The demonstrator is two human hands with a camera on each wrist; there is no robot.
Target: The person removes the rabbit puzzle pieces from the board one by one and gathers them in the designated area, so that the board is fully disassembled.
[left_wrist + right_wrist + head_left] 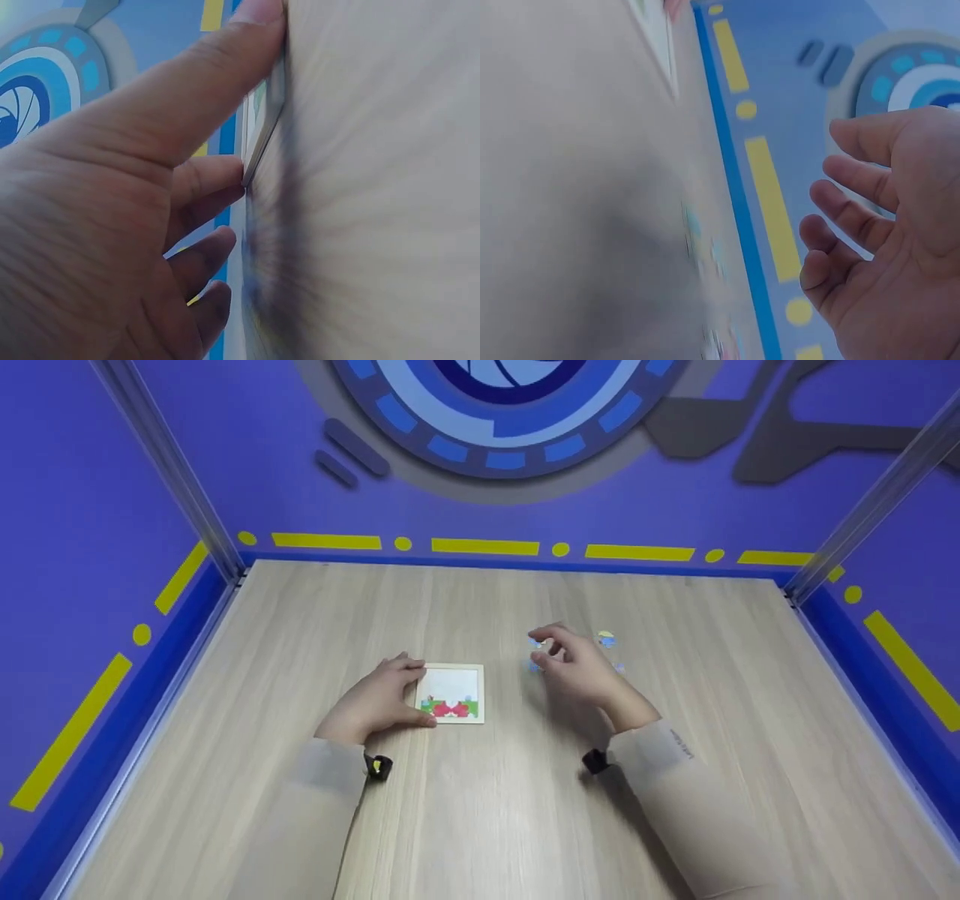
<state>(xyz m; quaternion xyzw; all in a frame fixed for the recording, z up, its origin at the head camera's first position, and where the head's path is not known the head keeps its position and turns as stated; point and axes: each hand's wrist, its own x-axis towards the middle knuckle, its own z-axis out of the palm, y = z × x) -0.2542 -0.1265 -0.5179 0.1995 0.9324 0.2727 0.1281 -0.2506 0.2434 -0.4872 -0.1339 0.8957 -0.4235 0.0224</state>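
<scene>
A small square jigsaw tray (481, 694) with a pale wooden rim lies on the table. Fitted puzzle pieces (466, 709) in red and green fill its lower row; the white base shows above them. My left hand (375, 699) holds the tray's left side, thumb at the near corner and index finger at the far corner. To the right, my right hand (581, 669) hovers over loose blue puzzle pieces (535, 666), partly covering them. Its fingers are loosely bent with nothing between them in the right wrist view. Another loose piece (607, 640), yellow and blue, lies just beyond that hand.
A pale piece (619, 667) lies beside the right wrist. The wood-grain table (465, 810) is bounded by a blue back wall (480, 510) with yellow marks and by blue side panels. Metal posts (180, 472) stand at the back corners.
</scene>
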